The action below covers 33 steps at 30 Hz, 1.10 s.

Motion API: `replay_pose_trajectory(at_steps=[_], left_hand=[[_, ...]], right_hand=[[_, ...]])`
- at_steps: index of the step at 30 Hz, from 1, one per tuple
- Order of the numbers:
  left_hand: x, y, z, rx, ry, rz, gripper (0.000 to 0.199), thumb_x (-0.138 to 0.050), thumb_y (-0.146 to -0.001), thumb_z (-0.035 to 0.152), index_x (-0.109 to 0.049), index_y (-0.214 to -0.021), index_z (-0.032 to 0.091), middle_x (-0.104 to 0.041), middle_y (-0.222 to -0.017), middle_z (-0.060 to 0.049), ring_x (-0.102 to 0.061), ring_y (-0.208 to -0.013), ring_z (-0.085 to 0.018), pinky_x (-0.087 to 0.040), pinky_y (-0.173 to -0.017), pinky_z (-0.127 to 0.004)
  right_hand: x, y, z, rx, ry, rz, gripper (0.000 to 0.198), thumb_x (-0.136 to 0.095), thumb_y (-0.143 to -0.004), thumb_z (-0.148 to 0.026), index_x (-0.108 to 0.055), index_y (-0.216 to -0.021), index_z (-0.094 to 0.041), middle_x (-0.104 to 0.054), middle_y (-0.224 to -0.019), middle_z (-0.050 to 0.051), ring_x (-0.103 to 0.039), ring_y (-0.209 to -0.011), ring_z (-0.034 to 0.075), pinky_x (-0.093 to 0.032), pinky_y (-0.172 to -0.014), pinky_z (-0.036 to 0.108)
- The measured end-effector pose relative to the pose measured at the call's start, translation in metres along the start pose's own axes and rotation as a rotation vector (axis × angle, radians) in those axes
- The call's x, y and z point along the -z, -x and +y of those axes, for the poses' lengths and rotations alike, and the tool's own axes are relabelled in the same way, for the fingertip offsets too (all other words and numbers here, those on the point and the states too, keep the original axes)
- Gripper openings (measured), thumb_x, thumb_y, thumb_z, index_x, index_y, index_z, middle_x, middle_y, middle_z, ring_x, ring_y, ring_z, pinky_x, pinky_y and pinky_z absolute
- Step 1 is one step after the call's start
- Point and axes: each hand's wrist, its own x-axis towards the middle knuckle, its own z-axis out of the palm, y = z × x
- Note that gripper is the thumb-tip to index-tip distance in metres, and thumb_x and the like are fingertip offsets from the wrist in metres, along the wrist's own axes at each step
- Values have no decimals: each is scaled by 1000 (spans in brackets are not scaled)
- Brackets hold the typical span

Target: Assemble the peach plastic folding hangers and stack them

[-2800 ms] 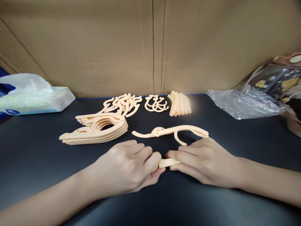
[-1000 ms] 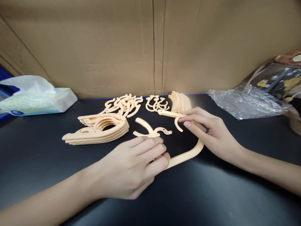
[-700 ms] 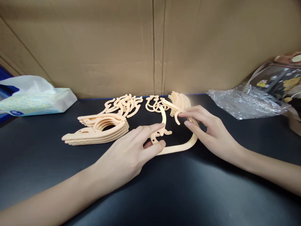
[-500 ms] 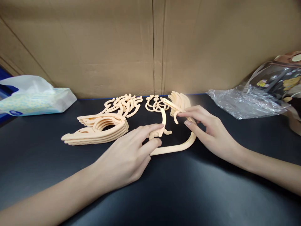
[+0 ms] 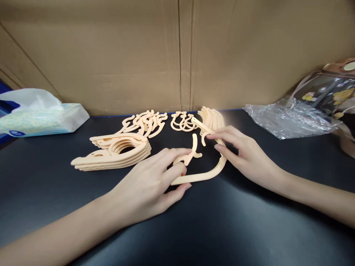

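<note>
Between my hands is a peach-coloured plastic folding clothes hanger (image 5: 205,177), its long curved bar bowed toward me and up the right side. My left hand (image 5: 151,183) is closed on its left end; the index finger lies against a short upright arm piece (image 5: 195,142), and the thumb points right below the bar. My right hand (image 5: 244,153) pinches the right arm between thumb and fingers, near a small curved hook end (image 5: 203,139). The fingers of my left hand hide the joint at the left.
A stack of folded hangers (image 5: 130,157) lies left of my left hand. Behind are a pile of curved arm pieces (image 5: 149,122), several C-shaped hooks (image 5: 183,125) and a stack of bars (image 5: 213,117). A tissue pack (image 5: 55,120) and clear plastic bag (image 5: 291,118) flank them.
The hanger and my right hand have shifted slightly left. The short upright piece now leans more to the right, and my left thumb has come into sight below the bar.
</note>
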Motion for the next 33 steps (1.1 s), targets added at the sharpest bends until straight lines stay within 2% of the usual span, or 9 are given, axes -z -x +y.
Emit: replay_pose_trajectory(at_steps=[2, 6, 9, 15, 18, 23, 27, 33], left_hand=[[0, 0, -1, -3, 15, -1, 8, -53, -92, 21, -55, -99, 16, -54, -128, -9, -58, -101, -18, -47, -84, -29], [0, 0, 0, -4, 41, 6, 27, -55, -91, 21, -49, -117, 15, -56, -126, -8, -57, -105, -17, -45, -88, -26], [1, 0, 0, -24, 40, 6, 32, -54, -91, 18, -46, -121, 14, -57, -125, -8, -55, -110, -18, -44, -93, -28], [1, -1, 1, -81, 62, -28, 28, -51, -90, 14, -48, -118, 14, -60, -118, -9, -58, -102, -20, -48, -83, -30], [1, -3, 1, -104, 86, -32, 25, -50, -90, 11, -49, -115, 14, -61, -115, -9, -58, -102, -19, -48, -84, -29], [1, -4, 0, -142, 95, -44, 24, -47, -89, 7, -51, -112, 13, -62, -115, -10, -58, -105, -19, -46, -91, -30], [2, -3, 0, -148, 92, -76, 27, -46, -88, 4, -50, -113, 12, -60, -118, -9, -55, -108, -19, -45, -94, -30], [1, 0, -2, -139, 97, -48, 27, -47, -89, 4, -48, -115, 13, -59, -118, -9, -57, -106, -18, -48, -90, -28]], right_hand=[[0, 0, 0, -9, 1, -10, 27, -48, -92, -21, -62, -114, -27, -60, -116, 2, -59, -107, 19, -46, -97, 38], [-1, 0, 1, -18, 1, -18, 27, -47, -93, -22, -62, -115, -27, -60, -117, 2, -58, -109, 18, -46, -97, 37], [-1, 0, 1, -17, 2, -27, 26, -47, -93, -24, -61, -115, -28, -60, -117, 2, -58, -108, 19, -46, -95, 37], [0, 0, 0, -39, 9, -45, 26, -47, -93, -26, -57, -117, -26, -58, -96, 3, -59, -87, 18, -48, -81, 36], [1, 0, -1, -36, 8, -51, 24, -47, -93, -26, -56, -116, -26, -56, -91, 2, -57, -84, 18, -47, -79, 36], [0, 0, -1, -21, 8, -60, 23, -47, -93, -25, -56, -115, -26, -57, -93, 3, -57, -87, 19, -47, -81, 37], [0, 0, -1, -13, 21, -67, 23, -47, -93, -26, -55, -115, -26, -57, -91, 2, -57, -82, 17, -46, -80, 36], [0, 1, -3, -21, 3, -106, 31, -48, -92, -24, -48, -123, -26, -61, -110, 4, -58, -81, 16, -49, -76, 34]])
